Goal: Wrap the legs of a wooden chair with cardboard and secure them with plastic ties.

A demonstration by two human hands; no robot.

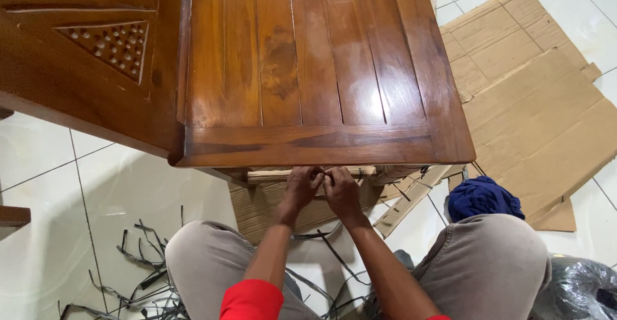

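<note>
White glossy floor tiles (122,185) lie under everything, with flattened cardboard (527,95) spread across them to the right. A pale wooden rail (276,176) runs just beneath the front edge of the varnished brown wooden table (308,63), and both hands meet at it. The left hand (301,187) and the right hand (342,191) touch each other there, fingers (316,177) curled tight and pinched together on something small against the rail; what they grip is too small to tell. A thin dark strip (337,256) trails down from below the hands between the knees. More dark strips (138,275) lie scattered on the floor to the left. A blue cloth (483,198) sits just beyond the right knee, and a black plastic bag (578,291) lies at the right edge.
</note>
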